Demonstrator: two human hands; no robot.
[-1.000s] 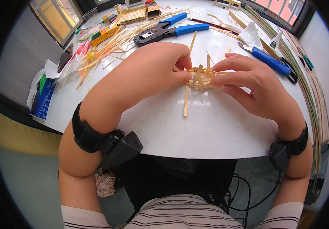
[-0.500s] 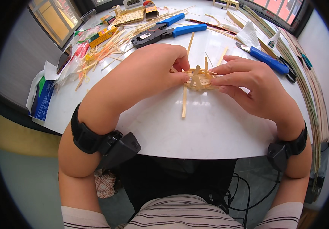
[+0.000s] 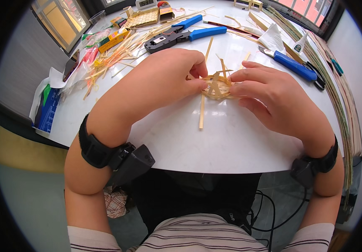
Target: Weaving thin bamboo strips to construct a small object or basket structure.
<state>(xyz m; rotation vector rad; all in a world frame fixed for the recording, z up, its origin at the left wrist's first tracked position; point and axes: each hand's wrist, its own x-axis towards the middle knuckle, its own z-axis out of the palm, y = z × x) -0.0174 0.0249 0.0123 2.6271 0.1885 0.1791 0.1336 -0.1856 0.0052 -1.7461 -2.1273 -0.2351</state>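
Pinch on L, unclear on R

From my remote seat: glossy white tabletop [image 3: 181, 153] nearest. On it, L hand [image 3: 179, 70] pinches the small round woven piece of pale flat strips [image 3: 217, 91] at its left rim, prob. to steady it; R hand [image 3: 270, 93] has fingertips at the right rim, thumb apart; can't tell if they grip. Beyond: long blue-handled tool w/ metal tip [image 3: 294, 66], black pliers w/ blue handles [image 3: 164, 41], prob. there for easy reach.

Passable over the near bench [image 3: 214, 143], between forearms [image 3: 124, 101] — blocked ahead by the woven piece [image 3: 215, 89], then blue-handled pliers [image 3: 176, 38]; hemmed left by loose strips [image 3: 120, 51], right by a blue-handled tool [image 3: 295, 66].
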